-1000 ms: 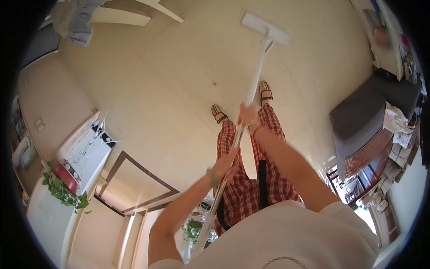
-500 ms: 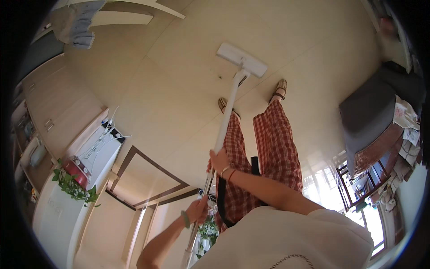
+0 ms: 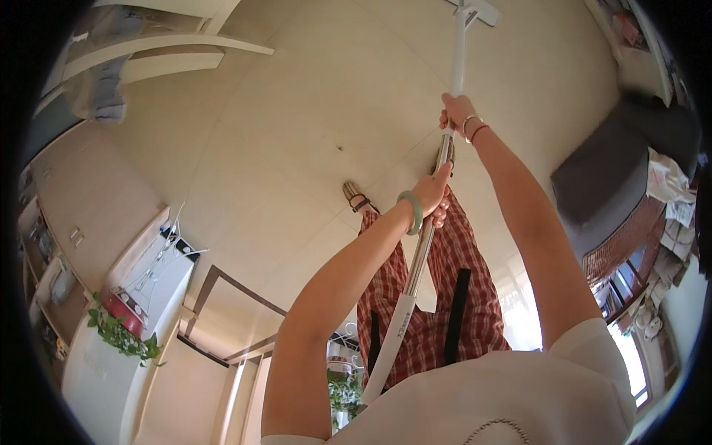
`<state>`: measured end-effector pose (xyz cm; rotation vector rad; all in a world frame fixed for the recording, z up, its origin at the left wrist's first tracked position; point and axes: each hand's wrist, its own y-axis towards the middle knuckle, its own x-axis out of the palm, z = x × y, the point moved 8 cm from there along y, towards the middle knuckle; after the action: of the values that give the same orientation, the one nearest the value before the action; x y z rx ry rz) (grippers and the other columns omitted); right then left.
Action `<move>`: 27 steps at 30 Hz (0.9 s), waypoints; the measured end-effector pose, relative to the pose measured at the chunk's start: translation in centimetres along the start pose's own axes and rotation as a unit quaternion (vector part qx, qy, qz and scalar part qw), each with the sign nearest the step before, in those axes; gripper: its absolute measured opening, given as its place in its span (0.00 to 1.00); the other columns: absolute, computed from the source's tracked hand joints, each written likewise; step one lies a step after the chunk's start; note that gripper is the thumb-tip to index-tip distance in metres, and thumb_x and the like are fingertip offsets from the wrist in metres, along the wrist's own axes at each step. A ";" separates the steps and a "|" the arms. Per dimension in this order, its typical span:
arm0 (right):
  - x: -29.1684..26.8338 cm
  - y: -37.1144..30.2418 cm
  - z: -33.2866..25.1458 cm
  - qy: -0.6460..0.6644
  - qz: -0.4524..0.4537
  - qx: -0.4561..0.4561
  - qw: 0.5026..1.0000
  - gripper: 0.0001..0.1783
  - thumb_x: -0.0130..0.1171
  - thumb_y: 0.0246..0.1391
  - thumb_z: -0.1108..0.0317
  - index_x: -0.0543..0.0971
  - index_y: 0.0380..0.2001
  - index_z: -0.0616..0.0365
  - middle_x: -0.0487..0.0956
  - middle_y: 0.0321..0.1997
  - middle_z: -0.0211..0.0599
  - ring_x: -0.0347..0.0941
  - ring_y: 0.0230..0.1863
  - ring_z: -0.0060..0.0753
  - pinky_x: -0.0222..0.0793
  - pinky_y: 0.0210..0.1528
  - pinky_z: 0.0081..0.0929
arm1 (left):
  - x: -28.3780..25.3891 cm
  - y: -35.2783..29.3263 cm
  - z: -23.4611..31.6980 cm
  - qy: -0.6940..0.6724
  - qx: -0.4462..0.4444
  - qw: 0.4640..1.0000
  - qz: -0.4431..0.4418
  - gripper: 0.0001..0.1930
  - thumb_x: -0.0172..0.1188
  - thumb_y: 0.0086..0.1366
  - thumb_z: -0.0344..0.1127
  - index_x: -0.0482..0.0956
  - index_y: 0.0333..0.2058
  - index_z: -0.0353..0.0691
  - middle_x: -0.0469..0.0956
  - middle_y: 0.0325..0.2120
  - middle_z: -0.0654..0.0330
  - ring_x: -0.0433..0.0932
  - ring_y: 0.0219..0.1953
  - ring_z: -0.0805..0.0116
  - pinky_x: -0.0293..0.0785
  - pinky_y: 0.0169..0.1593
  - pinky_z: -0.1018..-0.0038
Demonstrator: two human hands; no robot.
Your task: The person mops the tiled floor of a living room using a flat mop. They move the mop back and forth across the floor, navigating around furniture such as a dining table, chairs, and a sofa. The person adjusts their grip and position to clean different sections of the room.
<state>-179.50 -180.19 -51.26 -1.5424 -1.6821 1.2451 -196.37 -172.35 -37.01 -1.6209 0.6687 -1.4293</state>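
Observation:
A long flat mop with a white and silver pole slants from beside my body toward the far floor. Its white mop head is partly cut off by the upper edge of the view. My right hand, with bracelets at its wrist, is closed round the pole at the white upper section. Lower down, my left hand wraps the silver section; a green bangle circles that wrist. A small dark speck lies on the pale tiled floor, left of the pole.
My sandalled left foot stands on the floor; the pole partly hides the other. A dark grey sofa is at the right. To the left are wooden cabinets and a red pot with a trailing plant. White curved furniture borders the upper left.
Both hands have pushed the mop forward and to the right, away from my body. The mop head has slid from before my feet to the upper edge of the view.

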 end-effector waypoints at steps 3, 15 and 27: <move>2.1 -4.2 4.6 -0.064 -0.024 -0.029 0.997 0.21 0.46 0.60 0.57 0.70 0.21 0.64 0.72 0.11 0.39 0.69 0.09 0.35 0.60 0.11 0.31 | -2.8 -2.2 -4.9 0.054 0.012 0.998 -0.004 0.32 0.40 0.61 0.72 0.58 0.23 0.45 0.57 0.11 0.68 0.59 0.09 0.76 0.62 0.15 0.73; 22.9 -38.9 28.6 0.102 -0.117 0.231 0.960 0.18 0.49 0.62 0.65 0.56 0.39 0.69 0.69 0.21 0.43 0.70 0.13 0.36 0.71 0.11 0.39 | -11.5 -33.8 -34.2 -0.101 -0.279 0.941 0.165 0.27 0.45 0.65 0.65 0.60 0.20 0.49 0.51 0.09 0.71 0.51 0.08 0.75 0.49 0.13 0.75; 13.5 -24.6 24.2 0.332 -0.111 0.194 0.916 0.19 0.50 0.60 0.62 0.55 0.37 0.63 0.68 0.18 0.41 0.69 0.12 0.41 0.70 0.12 0.41 | -10.5 -19.2 -23.7 0.207 -0.175 0.952 0.142 0.30 0.41 0.65 0.66 0.63 0.21 0.42 0.59 0.08 0.63 0.61 0.09 0.69 0.64 0.14 0.71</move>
<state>-214.55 -171.79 -42.66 -1.2811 -1.0515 0.7484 -224.14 -159.97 -26.32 -1.4083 1.4093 -1.5028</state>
